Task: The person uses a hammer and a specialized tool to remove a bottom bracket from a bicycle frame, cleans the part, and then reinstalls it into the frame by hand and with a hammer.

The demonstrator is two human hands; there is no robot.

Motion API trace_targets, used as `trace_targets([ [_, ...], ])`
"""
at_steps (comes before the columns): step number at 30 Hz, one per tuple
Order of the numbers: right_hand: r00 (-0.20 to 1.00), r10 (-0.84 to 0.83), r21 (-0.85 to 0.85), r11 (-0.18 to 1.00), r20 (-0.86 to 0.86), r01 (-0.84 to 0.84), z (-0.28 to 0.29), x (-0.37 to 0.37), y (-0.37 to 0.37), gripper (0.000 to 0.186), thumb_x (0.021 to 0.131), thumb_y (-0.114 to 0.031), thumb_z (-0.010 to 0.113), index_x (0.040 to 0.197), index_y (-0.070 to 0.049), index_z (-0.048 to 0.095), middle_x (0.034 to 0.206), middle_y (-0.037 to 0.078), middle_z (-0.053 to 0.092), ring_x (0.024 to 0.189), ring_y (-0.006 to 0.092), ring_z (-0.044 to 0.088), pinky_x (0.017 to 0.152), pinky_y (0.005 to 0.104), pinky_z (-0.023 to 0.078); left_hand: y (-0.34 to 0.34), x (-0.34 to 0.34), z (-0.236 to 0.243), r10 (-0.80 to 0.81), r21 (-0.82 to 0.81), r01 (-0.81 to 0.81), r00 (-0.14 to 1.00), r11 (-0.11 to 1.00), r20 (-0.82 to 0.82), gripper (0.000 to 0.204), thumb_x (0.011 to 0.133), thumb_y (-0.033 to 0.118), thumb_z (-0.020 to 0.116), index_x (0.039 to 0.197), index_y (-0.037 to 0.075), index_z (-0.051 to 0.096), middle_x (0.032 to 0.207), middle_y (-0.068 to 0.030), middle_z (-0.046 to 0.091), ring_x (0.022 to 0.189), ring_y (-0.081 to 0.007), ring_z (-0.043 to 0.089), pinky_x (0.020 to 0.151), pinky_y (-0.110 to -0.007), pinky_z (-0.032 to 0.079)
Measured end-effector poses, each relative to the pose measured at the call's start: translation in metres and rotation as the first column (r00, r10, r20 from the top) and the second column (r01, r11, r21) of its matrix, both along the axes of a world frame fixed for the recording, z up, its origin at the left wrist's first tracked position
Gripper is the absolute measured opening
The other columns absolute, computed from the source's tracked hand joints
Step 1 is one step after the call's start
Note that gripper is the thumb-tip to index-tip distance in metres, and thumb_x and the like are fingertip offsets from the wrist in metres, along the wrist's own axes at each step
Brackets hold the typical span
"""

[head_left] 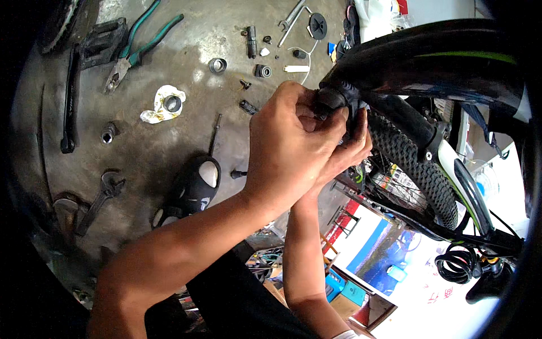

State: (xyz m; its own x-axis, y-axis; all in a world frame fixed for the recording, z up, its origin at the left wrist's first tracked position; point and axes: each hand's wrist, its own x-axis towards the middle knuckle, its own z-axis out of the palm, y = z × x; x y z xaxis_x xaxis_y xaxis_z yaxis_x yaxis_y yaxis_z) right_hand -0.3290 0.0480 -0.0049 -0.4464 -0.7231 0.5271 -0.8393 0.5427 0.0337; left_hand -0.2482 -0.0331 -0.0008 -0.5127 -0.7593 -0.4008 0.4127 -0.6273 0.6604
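The floor [169, 147] is grey, stained concrete (shiny where daylight falls), and small tools lie scattered on it.

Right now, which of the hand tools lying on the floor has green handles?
The pliers at the upper left, by the black crank arm. The adjustable wrench and the spanner are bare metal.

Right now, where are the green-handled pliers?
Head view, upper left: the green-handled pliers lie on the concrete floor, right of the black crank arm, above the white rag.
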Motion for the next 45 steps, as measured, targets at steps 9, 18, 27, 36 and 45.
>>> trace_targets([
  [9, 1.000, 0.029, -0.052, 0.998, -0.003, -0.029, -0.004, -0.005, 0.001, 0.073, 0.081, -0.034, 0.074, 0.139, 0.002, 0.048, 0.130, 0.020, 0.055, 0.119, 0.0352, 0.048, 0.104, 0.0475, 0.031, 0.000, 0.002, 0.000, -0.042, 0.144, 0.068, 0.984, 0.987, -0.174, 0.016, 0.093, 0.010, 0.072, 0.096, -0.003, 0.063, 0.087, -0.0061, 0.070, 0.074, -0.0088, 0.066, 0.066, -0.022, 0.055],
  [18, 1.000, 0.015, -0.065, 0.998, -0.017, -0.016, -0.003, -0.001, -0.003, 0.073, 0.080, -0.035, 0.075, 0.139, 0.000, 0.050, 0.126, 0.019, 0.055, 0.116, 0.0353, 0.049, 0.103, 0.0479, 0.032, -0.003, 0.002, -0.003, -0.089, 0.147, 0.113, 0.983, 0.983, -0.161, 0.014, 0.094, 0.010, 0.071, 0.096, -0.003, 0.064, 0.085, -0.0062, 0.070, 0.071, -0.0108, 0.067, 0.065, -0.023, 0.056],
  [27, 0.999, -0.005, -0.072, 0.997, -0.038, 0.002, -0.003, 0.001, -0.005, 0.069, 0.080, -0.033, 0.072, 0.138, -0.002, 0.053, 0.125, 0.018, 0.056, 0.117, 0.0347, 0.049, 0.103, 0.0471, 0.032, -0.003, 0.003, 0.004, -0.072, 0.130, 0.089, 0.989, 0.987, -0.128, 0.014, 0.095, 0.010, 0.070, 0.095, -0.002, 0.064, 0.084, -0.0064, 0.070, 0.071, -0.0112, 0.067, 0.065, -0.024, 0.056],
  [36, 0.999, 0.018, -0.073, 0.997, -0.046, -0.022, -0.004, -0.002, -0.003, 0.069, 0.077, -0.028, 0.070, 0.138, -0.002, 0.052, 0.124, 0.018, 0.057, 0.116, 0.0347, 0.050, 0.102, 0.0465, 0.033, -0.007, 0.001, 0.002, -0.066, 0.153, 0.094, 0.982, 0.984, -0.179, 0.013, 0.095, 0.009, 0.069, 0.095, -0.003, 0.065, 0.086, -0.0082, 0.070, 0.076, -0.0129, 0.069, 0.066, -0.024, 0.057],
  [45, 0.997, 0.014, -0.044, 0.999, -0.070, -0.017, -0.005, -0.002, -0.002, 0.068, 0.078, -0.026, 0.070, 0.138, -0.001, 0.052, 0.125, 0.017, 0.058, 0.115, 0.0342, 0.051, 0.101, 0.0464, 0.033, 0.000, -0.002, 0.002, 0.012, 0.005, -0.012, 0.999, 1.000, 0.036, 0.028, 0.092, 0.006, 0.073, 0.109, -0.007, 0.055, 0.091, -0.0112, 0.069, 0.079, -0.0146, 0.070, 0.068, -0.026, 0.058],
])
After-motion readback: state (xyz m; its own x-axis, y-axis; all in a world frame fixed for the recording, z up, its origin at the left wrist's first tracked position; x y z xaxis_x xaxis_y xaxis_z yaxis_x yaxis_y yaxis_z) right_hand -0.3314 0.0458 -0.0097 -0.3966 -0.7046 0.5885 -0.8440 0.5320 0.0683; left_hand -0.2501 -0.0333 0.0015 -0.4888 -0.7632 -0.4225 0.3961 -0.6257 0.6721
